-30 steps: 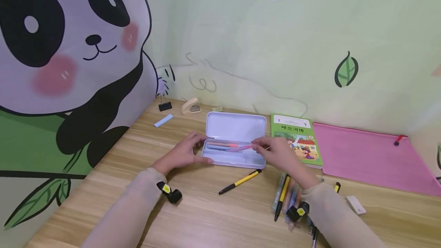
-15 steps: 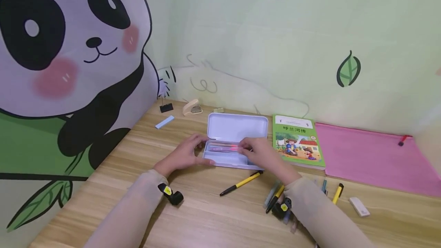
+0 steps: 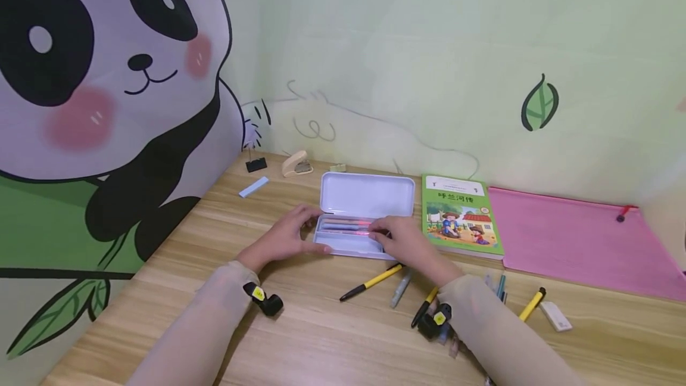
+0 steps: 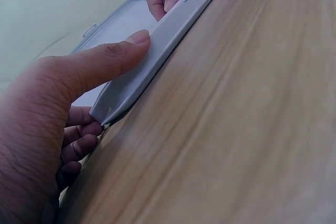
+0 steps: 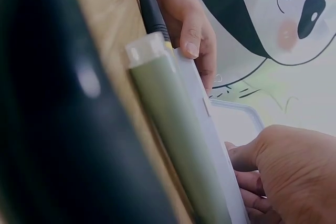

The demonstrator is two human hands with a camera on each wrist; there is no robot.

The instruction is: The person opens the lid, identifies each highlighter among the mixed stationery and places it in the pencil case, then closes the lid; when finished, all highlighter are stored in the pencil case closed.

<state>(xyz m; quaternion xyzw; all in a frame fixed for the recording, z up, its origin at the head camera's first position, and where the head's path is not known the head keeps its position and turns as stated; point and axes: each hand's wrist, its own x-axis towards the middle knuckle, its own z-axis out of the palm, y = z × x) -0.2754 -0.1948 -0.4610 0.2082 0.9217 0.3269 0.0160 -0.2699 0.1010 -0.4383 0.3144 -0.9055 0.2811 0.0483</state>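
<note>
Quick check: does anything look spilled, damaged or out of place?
Nothing looks spilled or damaged. Mildly untidy: a yellow-and-black pen and a grey-green pen lie loose at different angles on the desk, in front of the open pencil case, while the pens inside lie roughly parallel.

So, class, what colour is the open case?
The case looks pale lilac, best seen in the head view.

Pens [image 3: 343,227] in pencil case [image 3: 367,194], book [image 3: 462,216] to its right, pouch [image 3: 579,241] right of book, eraser [image 3: 556,316] before pouch
</note>
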